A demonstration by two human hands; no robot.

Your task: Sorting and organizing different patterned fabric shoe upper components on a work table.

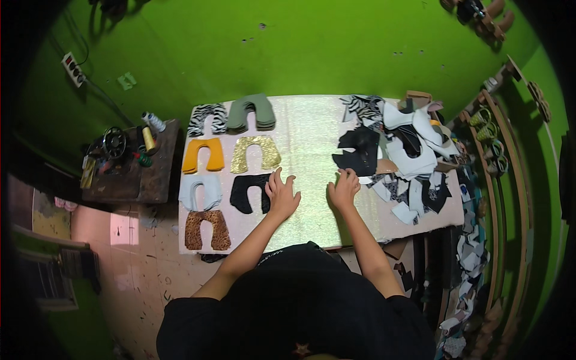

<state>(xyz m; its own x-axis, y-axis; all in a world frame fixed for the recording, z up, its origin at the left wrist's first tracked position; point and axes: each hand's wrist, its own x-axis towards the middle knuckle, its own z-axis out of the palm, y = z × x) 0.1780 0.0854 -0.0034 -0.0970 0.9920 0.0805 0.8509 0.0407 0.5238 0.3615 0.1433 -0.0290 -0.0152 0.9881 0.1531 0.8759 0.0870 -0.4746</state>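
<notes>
My left hand (283, 197) is open, fingers apart, at the right edge of a black U-shaped piece (242, 193), covering part of it. My right hand (344, 189) lies with fingers loosely bent and apart at the lower edge of a black cut-out sheet (363, 151); I cannot tell whether it touches it. Between my hands stretches a shiny pale-gold strip of the tabletop covering (310, 156). On the left are U-shaped pieces: zebra print (198, 120), a green stack (264, 117), orange (191, 157), glittery gold (240, 157), white (188, 192) and leopard print (194, 231).
Scraps in white (410, 161), black and patterns heap over the table's right side. A sewing machine (114, 143) with thread spools (149, 139) stands on a dark table at left. Wooden racks (491, 198) holding sandals line the right wall. More scraps (471, 255) lie below the table.
</notes>
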